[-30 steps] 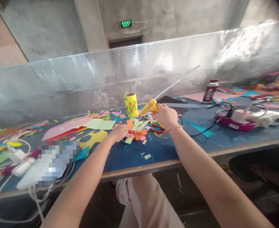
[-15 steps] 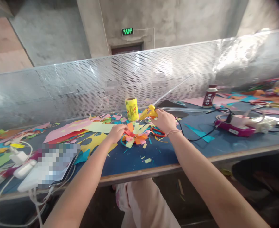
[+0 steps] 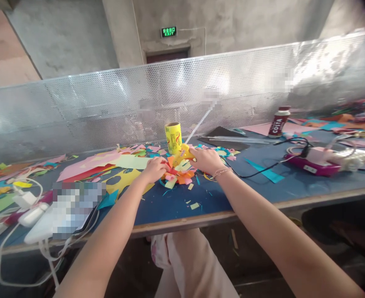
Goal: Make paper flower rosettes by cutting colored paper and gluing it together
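Note:
In my right hand (image 3: pixel 207 160) is a yellow hot glue gun (image 3: pixel 183 155), its nozzle tipped down over a round decoration of coloured paper strips (image 3: pixel 180 177). A long pale glue stick (image 3: pixel 198 127) juts up from the gun's back, and a black cord trails off to the right. My left hand (image 3: pixel 155 169) is closed at the decoration's left edge, fingertips pinched against its orange and red strips. Exactly which strip they grip is hidden. Just behind the gun a yellow-labelled roll of tape (image 3: pixel 173 138) stands upright.
Paper scraps and a yellow sheet with cut-out holes (image 3: pixel 123 182) lie to the left, near a phone (image 3: pixel 77 211) and white cables. At right are a purple power strip (image 3: pixel 313 165) and a brown bottle (image 3: pixel 279 122). A perforated metal screen (image 3: pixel 114 107) runs behind.
My right hand has brought the glue gun left and down, from beside the tape roll to over the paper decoration. The glue stick now stands steeper. My left hand stays at the decoration's edge.

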Demonstrator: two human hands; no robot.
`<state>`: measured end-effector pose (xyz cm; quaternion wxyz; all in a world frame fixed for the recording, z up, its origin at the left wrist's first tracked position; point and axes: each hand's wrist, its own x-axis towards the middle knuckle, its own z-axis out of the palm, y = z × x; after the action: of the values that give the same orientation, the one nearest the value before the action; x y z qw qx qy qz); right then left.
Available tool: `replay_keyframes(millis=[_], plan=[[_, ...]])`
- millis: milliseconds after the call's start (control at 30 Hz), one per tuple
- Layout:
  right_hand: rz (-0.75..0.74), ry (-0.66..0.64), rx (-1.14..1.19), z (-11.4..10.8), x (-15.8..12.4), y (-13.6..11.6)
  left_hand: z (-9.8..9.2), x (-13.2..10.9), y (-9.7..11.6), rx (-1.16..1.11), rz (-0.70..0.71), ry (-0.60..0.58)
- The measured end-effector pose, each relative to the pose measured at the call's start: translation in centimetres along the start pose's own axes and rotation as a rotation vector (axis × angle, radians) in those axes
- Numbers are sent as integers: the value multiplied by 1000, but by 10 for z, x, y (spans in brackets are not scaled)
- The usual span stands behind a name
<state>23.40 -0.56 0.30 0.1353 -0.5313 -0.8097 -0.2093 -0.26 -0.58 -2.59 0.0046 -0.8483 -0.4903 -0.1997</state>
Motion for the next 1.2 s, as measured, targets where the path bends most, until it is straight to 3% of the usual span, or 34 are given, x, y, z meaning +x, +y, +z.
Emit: replay_keyframes(millis=[167,433,633,967,1200], plan=[[18,-42,2,0,2,2,2,3,-3,-79,-73,-5],[224,75,77,-1,2,5,1,5,-7,-155,-29,75],[299,91,84,1,4,7,2,5,-8,-152,-20,86],[265,76,35,4,4,7,1,4,-8,-136,-11,85],[135,18,-18,7,4,5,3,6,-10,-177,-38,115]])
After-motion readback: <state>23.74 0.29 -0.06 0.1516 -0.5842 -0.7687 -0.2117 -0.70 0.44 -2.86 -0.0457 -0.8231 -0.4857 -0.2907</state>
